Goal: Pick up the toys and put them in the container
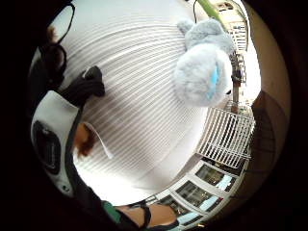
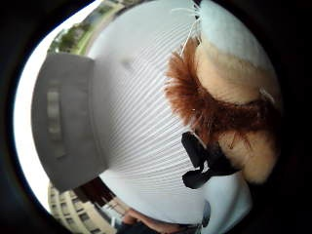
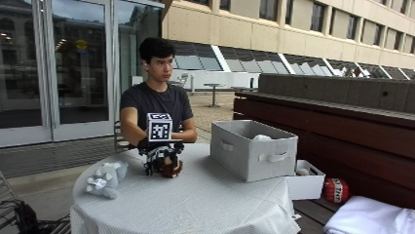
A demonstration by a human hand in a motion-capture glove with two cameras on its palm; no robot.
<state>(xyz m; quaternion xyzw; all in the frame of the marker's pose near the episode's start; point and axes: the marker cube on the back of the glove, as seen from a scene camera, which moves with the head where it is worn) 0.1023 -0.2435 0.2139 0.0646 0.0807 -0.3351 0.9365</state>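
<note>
A brown and tan plush toy (image 3: 171, 167) sits on the round table's striped white cloth (image 3: 195, 204), in front of the person. My gloved right hand (image 3: 158, 155) is on top of it, with fingers (image 2: 197, 156) curled round the toy (image 2: 229, 97), which fills the thumb side palm view. To its left on the table lies a grey plush toy (image 3: 103, 179), also seen in the little finger side view (image 1: 202, 67). The grey fabric container (image 3: 253, 148) stands to the right of the hand, open-topped, with something white (image 3: 261, 138) inside. It is upright on the cloth (image 2: 66, 122).
A small white box (image 3: 305, 185) and a red object (image 3: 335, 189) sit on the wooden bench to the right of the table. White cloth (image 3: 369, 219) lies at the lower right. The person's bare left arm (image 3: 188, 136) rests at the table's far edge.
</note>
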